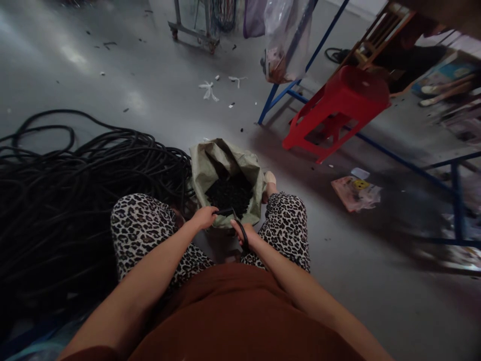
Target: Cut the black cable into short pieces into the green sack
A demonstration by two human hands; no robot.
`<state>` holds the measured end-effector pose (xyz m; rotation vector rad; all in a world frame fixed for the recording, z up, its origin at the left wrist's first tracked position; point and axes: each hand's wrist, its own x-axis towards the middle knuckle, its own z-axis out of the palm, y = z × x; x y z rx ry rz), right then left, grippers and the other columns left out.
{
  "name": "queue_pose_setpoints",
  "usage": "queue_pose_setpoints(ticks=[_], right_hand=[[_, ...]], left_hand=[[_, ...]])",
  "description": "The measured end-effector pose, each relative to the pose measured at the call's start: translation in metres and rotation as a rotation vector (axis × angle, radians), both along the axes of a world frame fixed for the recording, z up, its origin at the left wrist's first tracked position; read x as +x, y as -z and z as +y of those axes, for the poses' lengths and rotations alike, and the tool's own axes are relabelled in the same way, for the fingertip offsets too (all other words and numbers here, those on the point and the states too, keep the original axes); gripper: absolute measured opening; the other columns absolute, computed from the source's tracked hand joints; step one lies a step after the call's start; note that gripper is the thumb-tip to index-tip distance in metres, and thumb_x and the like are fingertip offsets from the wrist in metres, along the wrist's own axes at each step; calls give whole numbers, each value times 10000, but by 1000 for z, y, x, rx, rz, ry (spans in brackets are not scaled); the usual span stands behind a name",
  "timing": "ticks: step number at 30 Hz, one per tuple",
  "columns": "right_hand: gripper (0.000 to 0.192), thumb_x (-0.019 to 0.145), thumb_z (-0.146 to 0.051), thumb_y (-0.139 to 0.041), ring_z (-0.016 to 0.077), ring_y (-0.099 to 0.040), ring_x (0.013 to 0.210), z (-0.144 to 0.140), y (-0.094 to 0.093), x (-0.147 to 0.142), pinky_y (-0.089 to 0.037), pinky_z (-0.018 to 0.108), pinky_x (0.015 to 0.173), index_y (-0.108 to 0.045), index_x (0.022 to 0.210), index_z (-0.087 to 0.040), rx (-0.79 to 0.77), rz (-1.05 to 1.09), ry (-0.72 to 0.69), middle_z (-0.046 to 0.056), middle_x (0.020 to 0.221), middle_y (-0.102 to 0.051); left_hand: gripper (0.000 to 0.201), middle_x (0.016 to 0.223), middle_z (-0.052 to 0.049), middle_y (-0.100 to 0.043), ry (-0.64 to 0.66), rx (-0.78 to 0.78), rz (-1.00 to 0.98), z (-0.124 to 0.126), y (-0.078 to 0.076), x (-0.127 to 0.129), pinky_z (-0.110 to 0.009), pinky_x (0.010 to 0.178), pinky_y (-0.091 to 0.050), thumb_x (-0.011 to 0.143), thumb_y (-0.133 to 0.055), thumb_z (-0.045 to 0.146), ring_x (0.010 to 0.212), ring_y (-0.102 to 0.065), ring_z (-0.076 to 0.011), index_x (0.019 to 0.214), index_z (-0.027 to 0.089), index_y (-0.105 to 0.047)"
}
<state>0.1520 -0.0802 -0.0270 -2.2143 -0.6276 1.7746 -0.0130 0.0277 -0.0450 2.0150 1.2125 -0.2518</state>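
Between my knees stands an open woven sack [253, 165], its rim folded unevenly, with many small black pieces [229, 193] inside. Over its near edge, my left hand [205, 217] is closed on a short black tube or cord piece [224, 211] that points to the right. My right hand [242, 231] grips a pair of scissors [244, 235] with dark handles; the blades reach up to the end of the black piece. Whether the blades touch it is too small to tell.
A large heap of black tubing or cord [93, 175] lies at left, reaching the sack. At right are a red plastic stool [338, 110], a blue metal frame [406, 163] and a printed plastic bag [353, 193]. A wheeled cart [193, 35] stands ahead; white scraps [208, 91] litter the floor.
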Motion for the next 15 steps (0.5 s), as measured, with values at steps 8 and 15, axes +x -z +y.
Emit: queue_pose_setpoints(ticks=[8,15], right_hand=[[473,909,-592,-423,97,-467,335,2,-5,-2,-371,193,336,-501,752,-153,-43,122,68,-30,479,-477],[522,893,-631,-415,108,-501,356,1,1,-2,-358,190,345,-509,735,-143,-51,124,-5,-2,498,-518]], left_hand=[[340,1099,-83,-703,-28,30,12,0,-1,0,-308,883,-466,833,-516,200,1029,-630,-241,1133,207,-675],[334,1093,-73,-705,-33,19,3,0,-6,1,-302,879,-467,838,-515,201,1024,-631,-236,1133,212,-672]])
